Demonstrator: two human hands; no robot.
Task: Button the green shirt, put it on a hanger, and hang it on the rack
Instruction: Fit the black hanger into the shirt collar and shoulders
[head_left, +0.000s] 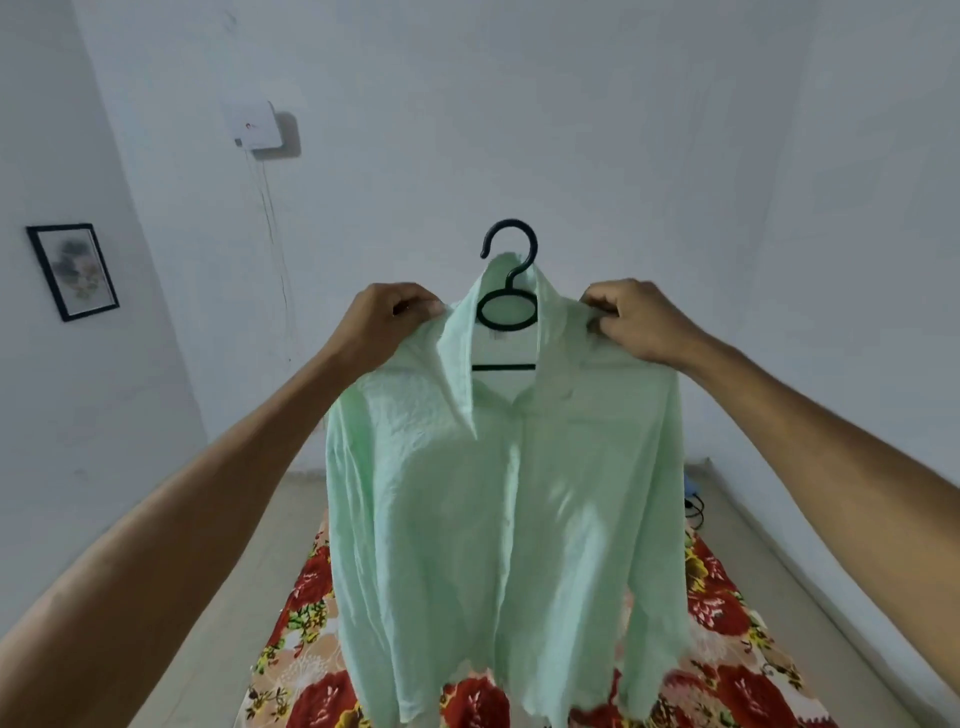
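Note:
The pale green shirt (498, 519) hangs in the air in front of me, its front closed down the middle and its collar turned up. A dark hanger (510, 291) sits inside it, with the hook and neck loop showing above the collar. My left hand (387, 319) pinches the shirt's left shoulder. My right hand (636, 319) pinches the right shoulder. Both arms are stretched forward at chest height. No rack is in view.
A floral red and cream mat (727, 649) lies on the floor under the shirt. A framed picture (72, 270) hangs on the left wall, a white box (257, 124) with thin wires on the back wall. A dark cable (693, 506) lies by the right wall.

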